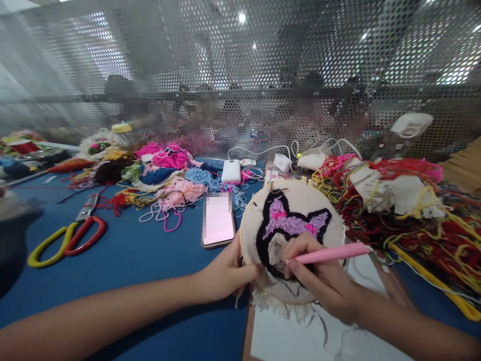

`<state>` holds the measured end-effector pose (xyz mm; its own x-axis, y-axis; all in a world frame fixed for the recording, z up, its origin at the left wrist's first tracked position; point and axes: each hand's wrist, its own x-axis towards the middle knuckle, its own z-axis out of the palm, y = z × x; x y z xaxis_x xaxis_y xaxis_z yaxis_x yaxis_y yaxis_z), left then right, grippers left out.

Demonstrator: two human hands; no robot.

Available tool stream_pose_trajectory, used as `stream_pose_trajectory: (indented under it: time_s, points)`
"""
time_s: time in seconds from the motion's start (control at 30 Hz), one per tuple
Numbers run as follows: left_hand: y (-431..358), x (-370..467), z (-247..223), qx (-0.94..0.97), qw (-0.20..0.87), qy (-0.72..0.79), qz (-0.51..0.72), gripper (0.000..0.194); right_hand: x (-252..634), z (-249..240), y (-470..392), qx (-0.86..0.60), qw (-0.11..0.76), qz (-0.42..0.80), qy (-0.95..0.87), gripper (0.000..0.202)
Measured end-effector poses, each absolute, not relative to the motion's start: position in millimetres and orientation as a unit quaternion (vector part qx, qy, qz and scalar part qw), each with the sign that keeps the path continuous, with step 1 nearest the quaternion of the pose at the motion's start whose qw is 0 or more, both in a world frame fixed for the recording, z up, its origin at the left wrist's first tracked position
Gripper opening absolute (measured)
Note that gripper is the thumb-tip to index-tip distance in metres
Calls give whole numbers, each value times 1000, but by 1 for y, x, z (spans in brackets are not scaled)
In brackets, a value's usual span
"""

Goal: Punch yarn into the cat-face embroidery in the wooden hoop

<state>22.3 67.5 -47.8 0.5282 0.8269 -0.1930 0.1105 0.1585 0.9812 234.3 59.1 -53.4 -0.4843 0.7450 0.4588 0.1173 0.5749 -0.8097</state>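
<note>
My left hand (233, 273) grips the left rim of a round embroidery hoop (330, 200), thumb on the front and fingers behind. Cream cloth is stretched in it, with a looped-yarn animal shape (291, 223) in black, purple and bright pink. A grey-white yarn patch sits near its middle. In my right hand (319, 276), closed in a pen-like grip, is a pink punch needle (334, 253). Its front end is at the grey-white patch; the tip is hidden by my fingers. The hoop's lower edge has frayed cloth hanging over white paper (300, 336).
Scissors with yellow and red handles (71, 240) lie at left. A phone (218, 220) lies left of the hoop. Coloured yarn (169, 175) piles up behind, and a bigger tangle (432, 235) is at right beside a yellow tool (439, 286). A perforated metal screen (240, 65) stands at the back.
</note>
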Motion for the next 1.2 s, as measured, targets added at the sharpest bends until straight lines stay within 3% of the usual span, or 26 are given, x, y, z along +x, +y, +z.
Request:
stream_pose_trajectory:
  time_s: [0.4, 0.83, 1.2]
  points:
    - [70, 24, -47, 585, 657, 380, 286, 70, 235, -52, 61, -284, 398, 348, -800, 5]
    - [68, 24, -45, 580, 653, 395, 285, 75, 220, -38, 63, -273, 232, 132, -924, 10]
    - [69, 24, -46, 582, 651, 402, 274, 78, 221, -65, 65, -275, 300, 77, -910, 11]
